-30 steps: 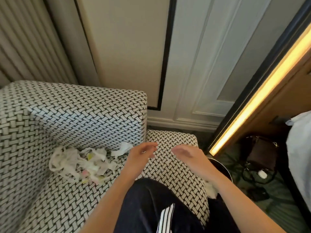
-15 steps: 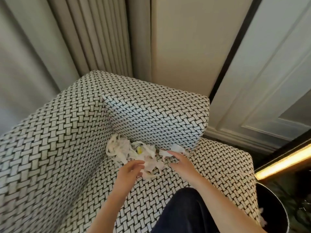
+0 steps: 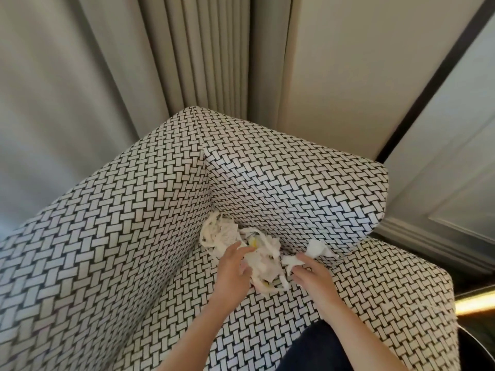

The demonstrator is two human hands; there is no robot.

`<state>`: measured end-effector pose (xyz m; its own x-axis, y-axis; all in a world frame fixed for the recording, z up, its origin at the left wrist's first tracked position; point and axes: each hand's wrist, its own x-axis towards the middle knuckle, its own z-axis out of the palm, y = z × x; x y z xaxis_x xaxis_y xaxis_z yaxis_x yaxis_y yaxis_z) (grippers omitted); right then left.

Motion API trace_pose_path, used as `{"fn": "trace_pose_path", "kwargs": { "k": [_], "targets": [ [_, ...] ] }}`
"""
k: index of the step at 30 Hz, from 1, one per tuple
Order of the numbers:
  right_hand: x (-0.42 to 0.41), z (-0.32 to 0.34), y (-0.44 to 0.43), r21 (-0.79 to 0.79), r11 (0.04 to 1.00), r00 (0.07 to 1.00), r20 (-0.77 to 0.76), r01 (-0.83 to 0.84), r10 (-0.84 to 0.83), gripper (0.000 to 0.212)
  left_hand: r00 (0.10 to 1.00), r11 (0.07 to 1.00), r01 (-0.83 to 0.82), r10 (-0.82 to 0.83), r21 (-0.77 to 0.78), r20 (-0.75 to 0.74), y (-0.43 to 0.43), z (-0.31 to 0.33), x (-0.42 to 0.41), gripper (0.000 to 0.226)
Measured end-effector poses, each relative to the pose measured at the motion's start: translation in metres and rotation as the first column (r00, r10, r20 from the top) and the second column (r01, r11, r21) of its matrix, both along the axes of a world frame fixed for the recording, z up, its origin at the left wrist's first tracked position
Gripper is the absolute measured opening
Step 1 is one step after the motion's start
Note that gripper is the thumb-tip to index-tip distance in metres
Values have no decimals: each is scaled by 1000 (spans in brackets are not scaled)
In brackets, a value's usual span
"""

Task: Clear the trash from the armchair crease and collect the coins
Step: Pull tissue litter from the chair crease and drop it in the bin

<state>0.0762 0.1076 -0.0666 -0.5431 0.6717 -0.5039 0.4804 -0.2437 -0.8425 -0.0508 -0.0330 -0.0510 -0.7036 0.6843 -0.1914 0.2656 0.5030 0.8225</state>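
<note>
A pile of crumpled white paper trash (image 3: 263, 266) with a small yellow scrap (image 3: 253, 242) lies in the corner crease of the black-and-white woven armchair (image 3: 128, 236), where backrest, armrest and seat meet. My left hand (image 3: 231, 269) rests on the pile's left side with fingers spread. My right hand (image 3: 312, 277) is at the pile's right side, thumb and fingers pinched on a white paper piece (image 3: 290, 261). Another white scrap (image 3: 317, 249) lies against the armrest. No coins are visible.
The rim of a black bin (image 3: 479, 352) shows at the bottom right beside the seat. Grey curtains (image 3: 201, 54) hang behind the chair and a panelled wall (image 3: 442, 170) stands to the right. My dark trouser leg (image 3: 316, 349) is on the seat's front.
The view swung left and closer to the chair corner. Both hands moved from over the seat's front into the paper pile, and the right hand closed on a paper piece.
</note>
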Motion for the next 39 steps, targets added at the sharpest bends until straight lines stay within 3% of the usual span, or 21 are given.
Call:
{"fn": "trace_pose_path", "kwargs": {
  "k": [3,7,10,14,18,25,32,34,37,39],
  "targets": [
    [5,8,-7,72,997,999,-22,40,-38,35,982,990,130,-136,-51,-134,26,0,-5,50],
    [11,14,-8,142,982,991,-78,121,-111,27,935,965,231,-255,-126,-246,55,-1,-14,48],
    [17,14,-6,167,962,973,-114,217,-200,22,881,919,292,-366,-265,-301,71,-7,-22,52],
    [21,14,-7,157,952,960,-130,265,-246,23,862,845,265,-423,-464,-279,72,-16,-30,56],
    [23,14,-10,207,962,981,-107,179,-160,24,818,785,246,-483,-568,-313,58,-26,-24,38],
    [21,18,-13,259,966,1000,-8,22,-20,40,908,923,96,-235,-373,-347,22,-32,-8,20],
    [25,22,-16,302,944,991,-61,133,-120,51,995,995,-55,47,-85,-90,-1,-9,10,24],
    [28,24,-17,317,936,988,-66,156,-142,47,997,997,-75,75,-6,-5,-7,-3,15,14],
    [33,28,-20,358,913,981,-80,195,-178,40,996,995,-88,87,45,14,-14,7,18,32],
    [40,32,-22,371,895,969,-110,247,-222,37,996,994,-79,77,75,34,-14,14,24,28]
  ]
}}
